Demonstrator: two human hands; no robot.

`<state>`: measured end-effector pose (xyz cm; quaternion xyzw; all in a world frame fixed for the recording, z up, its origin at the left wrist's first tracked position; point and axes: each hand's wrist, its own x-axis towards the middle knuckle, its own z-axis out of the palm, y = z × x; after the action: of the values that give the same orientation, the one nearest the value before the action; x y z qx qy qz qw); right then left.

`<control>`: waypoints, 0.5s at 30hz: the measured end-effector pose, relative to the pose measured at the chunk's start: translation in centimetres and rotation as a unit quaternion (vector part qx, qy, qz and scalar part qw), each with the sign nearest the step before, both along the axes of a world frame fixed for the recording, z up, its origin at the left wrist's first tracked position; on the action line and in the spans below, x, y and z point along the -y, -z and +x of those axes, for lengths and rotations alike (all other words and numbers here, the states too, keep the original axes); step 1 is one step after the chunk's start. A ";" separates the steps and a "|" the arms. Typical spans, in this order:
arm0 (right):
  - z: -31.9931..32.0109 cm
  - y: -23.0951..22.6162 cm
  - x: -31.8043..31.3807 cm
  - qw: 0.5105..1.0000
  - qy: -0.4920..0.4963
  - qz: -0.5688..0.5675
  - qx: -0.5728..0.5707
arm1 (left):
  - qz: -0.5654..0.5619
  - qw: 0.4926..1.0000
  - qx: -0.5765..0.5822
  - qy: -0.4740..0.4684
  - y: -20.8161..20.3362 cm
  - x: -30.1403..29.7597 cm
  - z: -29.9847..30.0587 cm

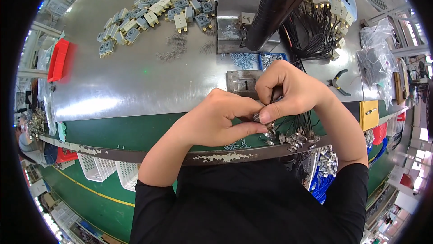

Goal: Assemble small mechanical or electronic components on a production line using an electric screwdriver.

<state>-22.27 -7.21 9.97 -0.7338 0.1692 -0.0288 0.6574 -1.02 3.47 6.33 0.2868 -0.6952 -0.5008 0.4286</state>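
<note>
My left hand (225,117) and my right hand (288,93) meet over the front of the bench with their fingers pinched together. Between the fingertips is a small round silver metal part (256,117), mostly covered by the fingers. A thin black cable (272,94) shows under the curled fingers of my right hand. Just below the hands, several round silver metal parts (295,141) on black cables lie at the bench edge. Beyond the fingers stands a metal block fixture (235,81) with a slot, partly hidden by my right hand.
Grey and cream plug housings (155,7) are heaped at the far left, near loose springs (173,45). Screws (243,60) lie beside a blue tray (283,56). A black post (275,9) rises behind the fixture. Cutters (339,83), bundled black cables (306,34) and a red bin (58,60) flank the work area.
</note>
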 end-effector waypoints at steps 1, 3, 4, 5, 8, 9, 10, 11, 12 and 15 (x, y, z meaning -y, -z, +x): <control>0.1 -0.2 -0.2 1.000 0.026 0.003 0.000 | -0.003 1.000 0.000 -0.003 0.2 -0.2 0.0; 0.3 -0.4 -0.9 0.999 0.047 0.000 0.001 | 0.213 0.964 -0.156 0.044 0.8 -0.6 0.1; 0.3 -0.1 -1.5 0.992 0.119 -0.003 0.039 | 0.208 0.965 -0.156 0.039 1.3 -0.6 0.3; 0.2 0.2 -1.8 0.979 0.190 -0.004 0.079 | 0.260 0.931 -0.244 0.080 1.9 -0.6 0.5; -0.2 1.1 -1.5 0.951 0.151 -0.235 0.136 | 0.327 0.857 -0.378 0.122 3.3 -0.3 0.7; -0.1 1.2 -1.7 0.915 0.135 -0.342 0.166 | 0.353 0.822 -0.429 0.126 3.7 -0.2 0.6; -0.5 0.6 -2.0 0.926 0.131 -0.332 0.122 | 0.351 0.812 -0.452 0.114 3.9 -0.3 0.3; -0.3 0.5 -2.3 0.924 0.131 -0.336 0.126 | 0.347 0.816 -0.449 0.115 3.9 -0.3 0.4; -0.1 0.6 -2.7 0.919 0.153 -0.334 0.143 | 0.362 0.819 -0.437 0.088 3.7 -0.3 0.4; -0.4 -0.1 -3.2 0.927 0.166 -0.308 0.136 | 0.383 0.842 -0.379 0.023 2.6 0.1 0.7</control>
<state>-22.63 -3.98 10.10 -0.8505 0.1801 -0.2881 0.4015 -0.35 3.40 3.69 0.1998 -0.2379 -0.8063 0.5033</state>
